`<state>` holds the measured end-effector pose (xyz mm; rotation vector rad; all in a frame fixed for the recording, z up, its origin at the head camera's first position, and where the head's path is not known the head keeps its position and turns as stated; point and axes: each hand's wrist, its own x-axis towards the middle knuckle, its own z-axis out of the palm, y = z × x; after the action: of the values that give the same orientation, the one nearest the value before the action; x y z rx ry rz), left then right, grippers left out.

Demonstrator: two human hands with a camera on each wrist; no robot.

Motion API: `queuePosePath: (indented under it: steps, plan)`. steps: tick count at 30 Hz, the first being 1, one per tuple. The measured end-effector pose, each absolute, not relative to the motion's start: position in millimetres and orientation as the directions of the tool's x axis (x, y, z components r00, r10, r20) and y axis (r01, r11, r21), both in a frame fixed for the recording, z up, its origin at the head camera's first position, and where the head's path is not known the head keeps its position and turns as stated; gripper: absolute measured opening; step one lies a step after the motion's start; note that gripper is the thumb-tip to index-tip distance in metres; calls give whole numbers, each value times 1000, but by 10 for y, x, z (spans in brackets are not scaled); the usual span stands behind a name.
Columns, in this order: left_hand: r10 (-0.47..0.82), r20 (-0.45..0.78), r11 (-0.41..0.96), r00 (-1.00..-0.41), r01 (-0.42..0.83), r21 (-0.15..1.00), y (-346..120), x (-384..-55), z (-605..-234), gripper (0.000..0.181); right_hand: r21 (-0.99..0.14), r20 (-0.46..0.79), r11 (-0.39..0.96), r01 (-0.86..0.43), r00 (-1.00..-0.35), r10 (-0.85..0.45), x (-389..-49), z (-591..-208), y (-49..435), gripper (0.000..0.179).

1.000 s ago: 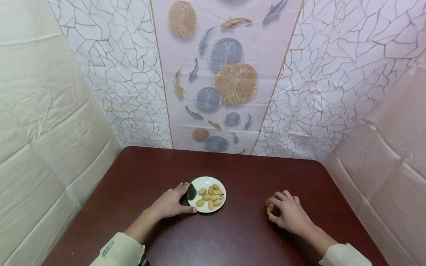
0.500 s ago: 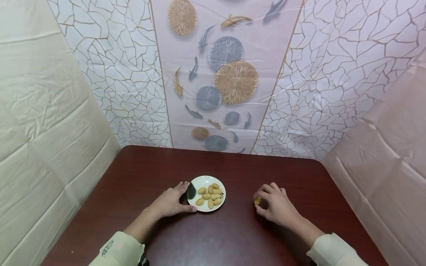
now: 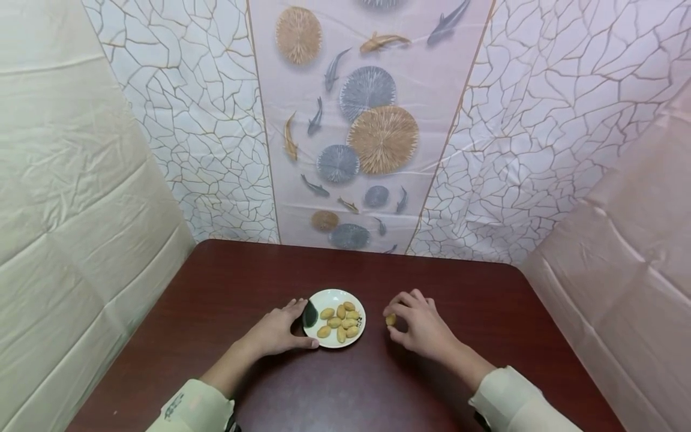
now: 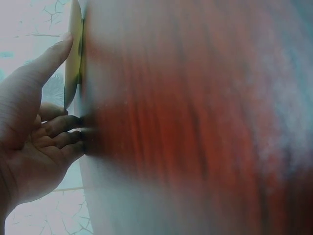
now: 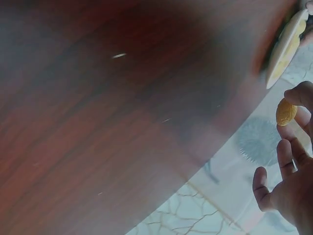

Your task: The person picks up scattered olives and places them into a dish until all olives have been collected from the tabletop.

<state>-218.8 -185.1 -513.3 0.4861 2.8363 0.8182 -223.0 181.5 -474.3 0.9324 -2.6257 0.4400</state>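
My left hand holds the left side of a small white plate, thumb at its near rim and fingers at its far left edge. Dark green decoration marks the plate beside the fingers. Several small yellow oval fruits lie on it. To the plate's right, my right hand pinches one more yellow oval fruit between thumb and fingertips; its skin looks wrinkled in the right wrist view. The left wrist view has the plate edge-on, with the thumb against it and the other fingers curled below.
Both hands work over a dark red-brown wooden table with rounded far corners. A patterned cloth hangs behind its far edge. Plain beige cloth walls stand at both sides.
My right hand has moved left with the pinched yellow fruit, from the table's right part to close beside the plate. My left hand and the plate have stayed in place.
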Motion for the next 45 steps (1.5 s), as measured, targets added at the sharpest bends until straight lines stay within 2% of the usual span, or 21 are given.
queuePosePath:
  steps: [4, 13, 19, 29, 37, 45]
  plan:
    - [343, -48, 797, -938, 264, 543, -1862, -2181, -5136, 115, -190, 396, 721, -667, -724, -565, -2263, -4717, 1653, 23]
    - [344, -45, 796, -938, 266, 544, -1864, -2169, -5143, 116, -227, 317, 709, -668, -739, -594, -2323, -4737, 1363, 19]
    - [342, -43, 800, -939, 267, 537, -1868, -2175, -5128, 116, -229, 308, 700, -676, -733, -607, -2359, -4729, 1215, 22]
    - [343, -41, 799, -938, 269, 538, -1856, -2177, -5122, 116, -254, 235, 725, -640, -768, -596, -2467, -4701, 975, 23]
    - [344, -46, 800, -938, 267, 538, -1876, -2184, -5147, 118, -264, 232, 710, -652, -758, -610, -2558, -4732, 796, 29]
    - [346, -42, 797, -937, 270, 541, -1876, -2198, -5160, 118, -298, 216, 718, -629, -777, -592, -2662, -4795, 691, 33]
